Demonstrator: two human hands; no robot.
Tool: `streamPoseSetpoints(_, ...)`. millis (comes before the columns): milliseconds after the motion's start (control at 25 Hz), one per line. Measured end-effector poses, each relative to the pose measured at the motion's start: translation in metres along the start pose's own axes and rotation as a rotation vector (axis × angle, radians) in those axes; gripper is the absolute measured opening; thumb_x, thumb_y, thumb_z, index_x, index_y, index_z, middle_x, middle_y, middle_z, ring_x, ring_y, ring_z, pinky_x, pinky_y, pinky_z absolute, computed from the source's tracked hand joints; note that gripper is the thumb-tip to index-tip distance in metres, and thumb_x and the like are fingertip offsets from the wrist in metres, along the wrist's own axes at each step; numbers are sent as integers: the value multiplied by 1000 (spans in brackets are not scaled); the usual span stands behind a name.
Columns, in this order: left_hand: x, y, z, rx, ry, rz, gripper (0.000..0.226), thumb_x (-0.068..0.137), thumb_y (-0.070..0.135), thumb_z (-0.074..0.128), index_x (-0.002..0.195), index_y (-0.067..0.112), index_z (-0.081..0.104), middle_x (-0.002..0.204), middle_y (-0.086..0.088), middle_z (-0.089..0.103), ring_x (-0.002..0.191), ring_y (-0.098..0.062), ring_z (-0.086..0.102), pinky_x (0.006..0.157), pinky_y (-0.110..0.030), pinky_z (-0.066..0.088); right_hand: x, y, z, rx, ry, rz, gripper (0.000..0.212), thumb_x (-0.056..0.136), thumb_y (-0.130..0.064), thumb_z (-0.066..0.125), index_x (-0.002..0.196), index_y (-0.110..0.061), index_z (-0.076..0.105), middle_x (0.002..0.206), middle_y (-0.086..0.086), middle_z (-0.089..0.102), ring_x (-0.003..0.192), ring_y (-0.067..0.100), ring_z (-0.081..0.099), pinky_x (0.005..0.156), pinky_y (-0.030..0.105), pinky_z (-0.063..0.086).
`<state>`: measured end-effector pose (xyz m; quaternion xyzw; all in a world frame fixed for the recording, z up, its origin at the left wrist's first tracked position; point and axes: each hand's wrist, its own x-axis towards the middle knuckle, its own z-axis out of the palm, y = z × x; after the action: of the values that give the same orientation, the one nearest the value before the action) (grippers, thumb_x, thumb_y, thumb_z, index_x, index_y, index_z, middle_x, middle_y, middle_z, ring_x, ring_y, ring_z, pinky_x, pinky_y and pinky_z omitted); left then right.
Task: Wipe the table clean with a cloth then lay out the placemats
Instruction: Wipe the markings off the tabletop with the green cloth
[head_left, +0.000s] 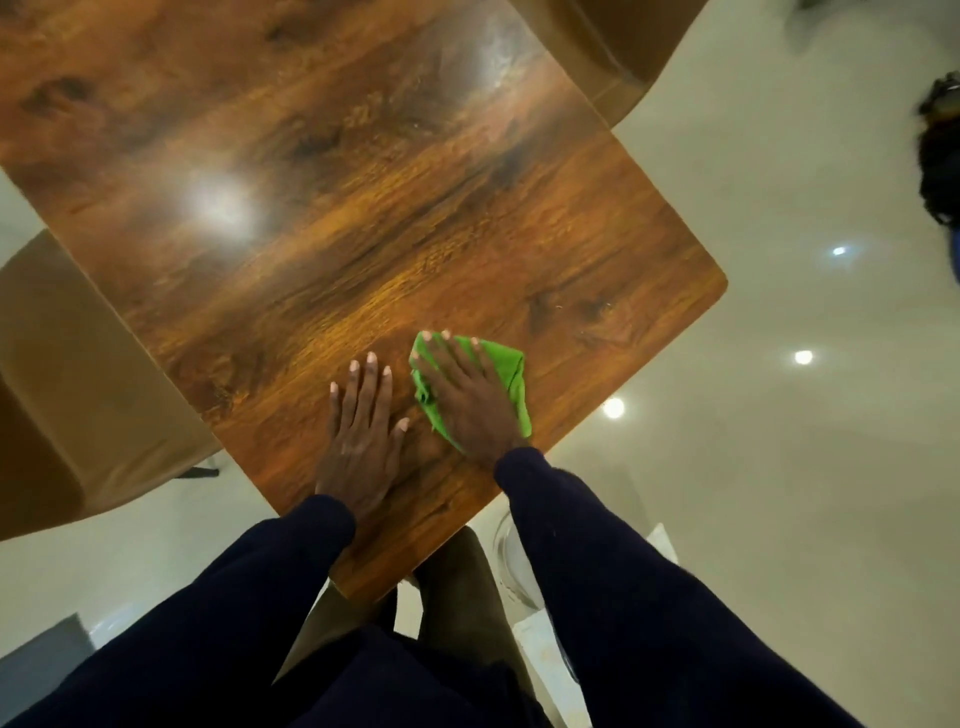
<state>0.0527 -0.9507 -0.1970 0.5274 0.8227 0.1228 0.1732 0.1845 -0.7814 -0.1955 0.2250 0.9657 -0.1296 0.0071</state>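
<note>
A glossy brown wooden table (322, 218) fills the upper left of the head view, its near corner pointing toward me. A bright green cloth (506, 371) lies crumpled on the table near its right edge. My right hand (462, 400) presses flat on the cloth with straight fingers, covering most of it. Just left of it, my left hand (363, 431) rests flat on the bare wood, fingers spread. No placemats are in view.
A tan upholstered chair (67, 395) stands at the table's left side, and another chair (613, 47) at the far right. Pale shiny floor (779, 364) surrounds the table. A dark object (940, 150) lies on the floor at the right edge.
</note>
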Motion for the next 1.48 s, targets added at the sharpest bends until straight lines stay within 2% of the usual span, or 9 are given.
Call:
streamPoseSetpoints(80,11,8,5,12,-9,49,67,113,39,29,169,8,9,179,-12,-3,165,-29,-5,132,-59,3,-42,19,-2,8,-42,-67,61,108,-38,41,165,-21,29,175,9,20,163,30,14,132,53,10)
streamPoseSetpoints(200,30,28,12,16,-20,74,68,113,41,27,169,7,11,179,-13,1,165,-31,-1,132,-58,3,-75,70,-22,45,-14,142,57,115,-46,22,163,-19,36,173,8,27,161,30,21,128,61,20)
streamPoseSetpoints(440,66,73,18,80,27,25,68,113,39,34,169,5,15,178,-16,4,165,-34,1,132,-60,6,6,172,-58,-4,58,456,64,111,-42,6,165,-21,33,175,7,20,163,29,14,130,60,11)
streamPoseSetpoints(560,82,92,23,84,43,-61,70,112,40,36,169,5,14,178,-15,2,165,-33,-2,133,-58,1,51,167,-54,-39,55,370,58,111,-36,17,165,-20,32,175,9,19,163,32,14,130,59,9)
streamPoseSetpoints(800,112,141,25,33,63,-150,67,113,39,32,169,7,12,178,-14,-3,165,-32,-5,132,-60,2,-16,176,-46,13,-87,-208,62,107,-41,37,166,-21,30,175,8,20,163,30,14,131,56,8)
streamPoseSetpoints(960,136,159,29,18,79,-115,68,113,39,32,169,7,11,178,-13,-2,165,-33,-4,131,-63,6,-41,252,-64,11,-40,64,56,112,-40,34,165,-21,34,175,7,20,163,29,14,126,63,20)
streamPoseSetpoints(1160,156,157,39,51,126,-136,68,114,38,34,169,4,13,178,-17,3,165,-36,-1,131,-62,5,51,278,-84,-51,41,291,56,110,-27,25,165,-23,31,176,7,18,163,30,14,131,58,11)
streamPoseSetpoints(1320,136,124,38,67,188,-272,72,111,43,36,168,5,14,177,-21,6,164,-40,1,132,-55,-6,119,240,-77,-34,63,223,56,110,-25,27,165,-23,31,176,8,18,163,31,14,130,58,11)
streamPoseSetpoints(1480,97,100,30,50,216,-463,77,109,46,36,169,5,8,177,-22,-1,164,-39,-4,132,-56,-5,141,156,-61,30,11,-47,58,107,-26,33,165,-22,32,176,8,17,163,32,13,129,60,11)
